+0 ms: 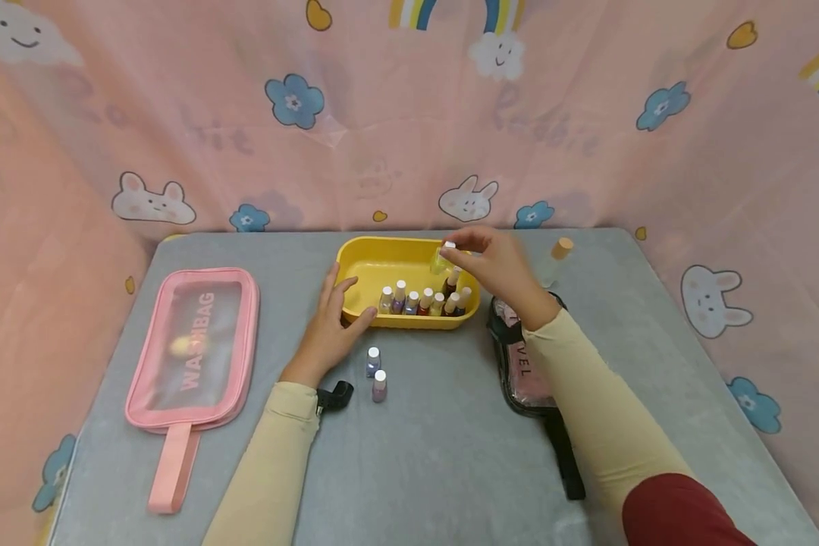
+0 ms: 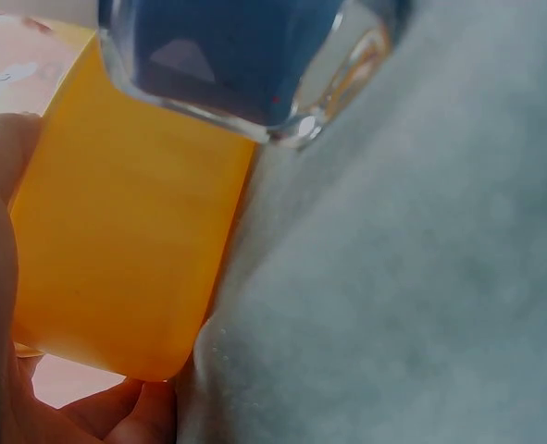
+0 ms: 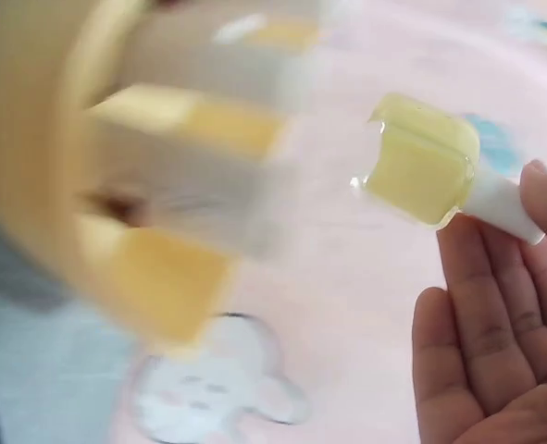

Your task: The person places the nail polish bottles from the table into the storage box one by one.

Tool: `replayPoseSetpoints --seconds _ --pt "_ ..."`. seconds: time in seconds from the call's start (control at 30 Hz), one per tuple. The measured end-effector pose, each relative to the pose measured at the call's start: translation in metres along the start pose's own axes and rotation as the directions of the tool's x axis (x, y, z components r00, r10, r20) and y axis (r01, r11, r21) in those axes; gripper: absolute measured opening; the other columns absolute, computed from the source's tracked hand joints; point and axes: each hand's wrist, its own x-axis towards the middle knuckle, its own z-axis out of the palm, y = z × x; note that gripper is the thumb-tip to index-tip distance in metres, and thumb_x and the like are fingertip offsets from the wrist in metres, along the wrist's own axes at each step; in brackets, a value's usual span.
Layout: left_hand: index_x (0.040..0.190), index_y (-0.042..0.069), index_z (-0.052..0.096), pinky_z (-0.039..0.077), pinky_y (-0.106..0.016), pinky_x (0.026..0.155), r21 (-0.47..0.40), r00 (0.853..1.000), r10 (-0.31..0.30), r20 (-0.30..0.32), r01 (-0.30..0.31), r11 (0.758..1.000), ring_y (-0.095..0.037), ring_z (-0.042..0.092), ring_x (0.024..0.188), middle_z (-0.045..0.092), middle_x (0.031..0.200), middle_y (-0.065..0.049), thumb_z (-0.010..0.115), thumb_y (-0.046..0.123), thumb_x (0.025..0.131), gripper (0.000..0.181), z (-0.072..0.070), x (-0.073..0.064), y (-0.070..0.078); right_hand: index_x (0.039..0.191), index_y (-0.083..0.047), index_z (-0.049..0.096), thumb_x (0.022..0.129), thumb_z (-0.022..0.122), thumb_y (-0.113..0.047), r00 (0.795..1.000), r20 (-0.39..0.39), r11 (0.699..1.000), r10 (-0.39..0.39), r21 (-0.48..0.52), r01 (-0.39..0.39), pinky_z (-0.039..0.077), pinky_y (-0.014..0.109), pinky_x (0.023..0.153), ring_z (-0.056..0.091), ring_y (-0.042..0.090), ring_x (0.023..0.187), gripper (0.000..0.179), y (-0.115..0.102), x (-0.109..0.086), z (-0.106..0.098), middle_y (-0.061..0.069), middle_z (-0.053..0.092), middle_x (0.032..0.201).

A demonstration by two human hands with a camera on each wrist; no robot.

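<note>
My right hand point(image 1: 501, 269) pinches a nail polish bottle point(image 3: 421, 166) by its white cap. The pale yellow polish shows through the glass, and the bottle is over the right part of a yellow tray point(image 1: 409, 321). Inside the tray, several nail polish bottles point(image 1: 425, 303) with light caps stand close together along the front right. At the tray's left end my left hand point(image 1: 327, 334) grips the corner, thumb at the front rim and fingers round the end. Two more bottles stand on the table before the tray, one blue-grey point(image 1: 373, 364) and one mauve point(image 1: 379, 388).
A pink-edged clear wash bag point(image 1: 244, 349) lies at the left. On the right, a black-edged travel pouch point(image 1: 528, 379) lies partly under my right forearm. Behind it is a clear bottle with a wooden-looking cap point(image 1: 562, 248). A patterned pink cloth point(image 1: 382, 152) hangs behind the grey table.
</note>
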Motion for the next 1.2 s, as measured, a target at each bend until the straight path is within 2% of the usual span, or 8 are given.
replayPoseSetpoints --seconds 0.17,0.3,0.5,0.7,0.9,1.0,1.1,1.2 --pt "0.162 0.016 0.037 0.027 -0.064 0.121 0.007 1.0 -0.003 0.002 0.003 1.0 -0.036 0.02 0.159 -0.004 0.178 0.004 0.064 0.05 0.104 0.073 -0.001 0.0 -0.001 0.116 -0.007 0.077 0.098 0.08 -0.027 0.993 0.1 0.998 0.063 -0.017 -0.062 0.056 0.046 0.1 0.069 0.028 0.112 0.027 0.024 0.023 0.011 0.009 0.075 0.115" --pt "0.163 0.017 0.037 0.027 -0.062 0.122 0.008 1.0 -0.02 0.009 0.019 1.0 -0.035 0.02 0.159 -0.006 0.178 0.006 0.063 0.051 0.104 0.073 -0.001 0.001 -0.001 0.115 -0.009 0.076 0.098 0.08 -0.027 0.981 0.166 0.991 0.104 -0.096 -0.089 0.058 0.045 0.095 0.069 0.026 0.104 0.024 0.031 0.028 0.015 0.007 0.074 0.111" --pt "0.163 0.018 0.037 0.027 -0.062 0.122 0.013 0.999 -0.031 0.01 0.031 0.999 -0.034 0.021 0.159 -0.007 0.177 0.01 0.064 0.051 0.104 0.073 -0.001 0.0 0.0 0.117 -0.01 0.075 0.1 0.078 -0.025 0.953 0.273 0.973 0.134 -0.219 -0.074 0.058 0.039 0.078 0.065 0.026 0.088 0.023 0.033 0.029 0.019 0.007 0.071 0.102" --pt "0.162 0.018 0.037 0.027 -0.062 0.122 0.01 1.0 -0.025 0.005 0.025 1.0 -0.034 0.021 0.159 -0.006 0.177 0.01 0.064 0.051 0.103 0.073 0.0 0.001 -0.002 0.111 -0.009 0.076 0.098 0.08 -0.023 0.931 0.319 0.958 0.181 -0.271 -0.093 0.055 0.036 0.073 0.061 0.026 0.085 0.019 0.032 0.031 0.022 0.008 0.069 0.099" --pt "0.162 0.018 0.037 0.027 -0.062 0.122 0.007 1.0 -0.016 0.003 0.016 1.0 -0.034 0.021 0.159 -0.005 0.178 0.008 0.064 0.051 0.104 0.072 0.0 0.001 -0.001 0.106 -0.01 0.075 0.098 0.08 -0.023 0.922 0.326 0.947 0.209 -0.303 -0.107 0.054 0.036 0.073 0.061 0.025 0.084 0.016 0.031 0.033 0.021 0.007 0.069 0.097" --pt "0.163 0.017 0.037 0.026 -0.062 0.122 0.004 1.0 -0.012 0.005 0.012 1.0 -0.034 0.02 0.159 -0.005 0.178 0.007 0.064 0.05 0.104 0.072 0.0 0.001 -0.001 0.108 -0.009 0.075 0.098 0.08 -0.023 0.917 0.333 0.947 0.222 -0.297 -0.121 0.055 0.038 0.075 0.062 0.027 0.086 0.018 0.031 0.034 0.021 0.008 0.07 0.099" --pt "0.163 0.017 0.037 0.026 -0.062 0.123 -0.002 1.0 -0.011 0.005 0.011 1.0 -0.034 0.02 0.159 -0.005 0.178 0.007 0.065 0.049 0.104 0.072 0.0 0.001 -0.001 0.118 -0.007 0.073 0.098 0.08 -0.025 0.915 0.34 0.95 0.218 -0.287 -0.12 0.056 0.042 0.086 0.063 0.029 0.097 0.028 0.03 0.034 0.019 0.011 0.07 0.11" --pt "0.163 0.017 0.037 0.026 -0.061 0.122 0.0 1.0 -0.015 0.008 0.015 1.0 -0.034 0.021 0.159 -0.005 0.178 0.006 0.065 0.049 0.104 0.072 0.0 0.0 -0.001 0.131 -0.004 0.068 0.099 0.079 -0.03 0.933 0.303 0.962 0.195 -0.245 -0.121 0.054 0.047 0.101 0.064 0.032 0.114 0.042 0.026 0.029 0.014 0.013 0.069 0.125"
